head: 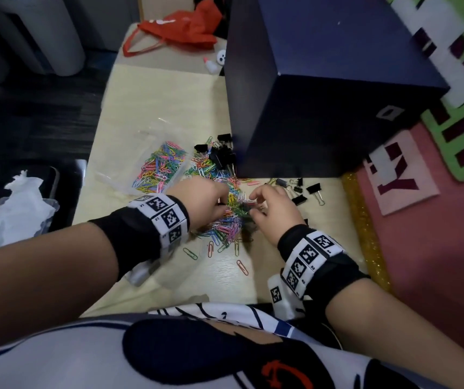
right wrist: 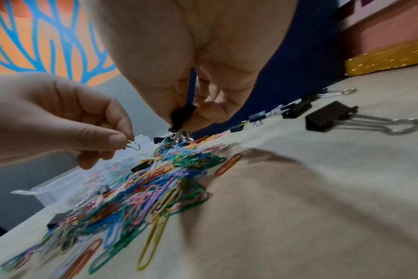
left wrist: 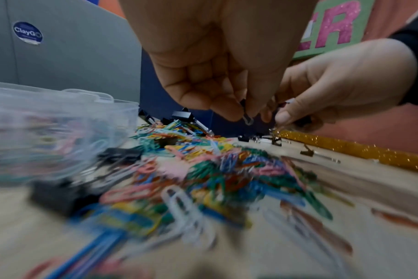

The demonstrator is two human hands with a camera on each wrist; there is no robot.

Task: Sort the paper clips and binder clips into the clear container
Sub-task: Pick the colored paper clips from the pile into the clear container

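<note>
A pile of coloured paper clips (head: 226, 220) lies mid-table under both hands. The clear container (head: 152, 169), left of the pile, holds several paper clips. My left hand (head: 219, 202) hovers over the pile and pinches a small black binder clip (left wrist: 246, 118) by its wire loop. My right hand (head: 253, 204) is just right of it, fingers curled round another small black binder clip (right wrist: 183, 114). More black binder clips (head: 221, 155) are heaped by the dark box, and others (head: 306, 190) lie scattered to the right.
A large dark blue box (head: 323, 88) stands at the back right, close to the clips. A gold glitter strip (head: 365, 234) edges the table on the right. A red bag (head: 177, 26) and a small glue bottle (head: 211, 66) sit at the far end.
</note>
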